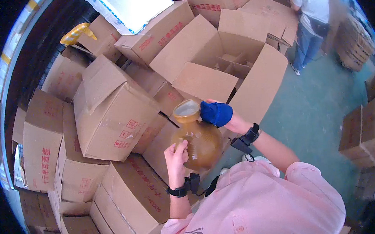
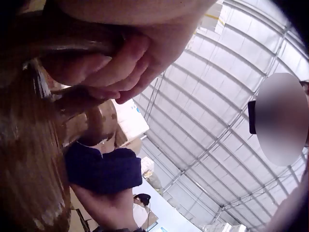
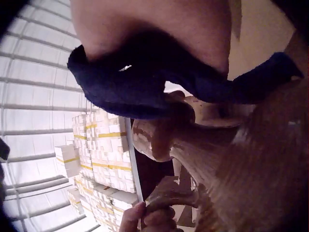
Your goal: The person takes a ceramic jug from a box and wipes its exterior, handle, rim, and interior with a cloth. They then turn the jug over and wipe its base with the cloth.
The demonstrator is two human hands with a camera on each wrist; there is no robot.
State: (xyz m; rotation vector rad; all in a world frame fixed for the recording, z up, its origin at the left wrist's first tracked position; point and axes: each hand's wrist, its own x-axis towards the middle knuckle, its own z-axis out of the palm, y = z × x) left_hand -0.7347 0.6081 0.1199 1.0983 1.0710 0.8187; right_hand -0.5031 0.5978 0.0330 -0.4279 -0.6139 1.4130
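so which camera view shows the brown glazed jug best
Head view: the brown glazed jug shows mouth, neck and rounded belly together. Left wrist gives a dark, cropped close-up; right wrist shows neck and handle, the belly cut off by the frame.

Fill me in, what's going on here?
A person in a pink shirt is handling a glazed brown jug. The left hand grips its handle; the right hand holds a blue cloth up by the neck, most of its fingers covered. The jug's mouth is uncovered. An open carton with dividers inside sits just beyond, among stacked boxes. Another person in a white top stands farther off.
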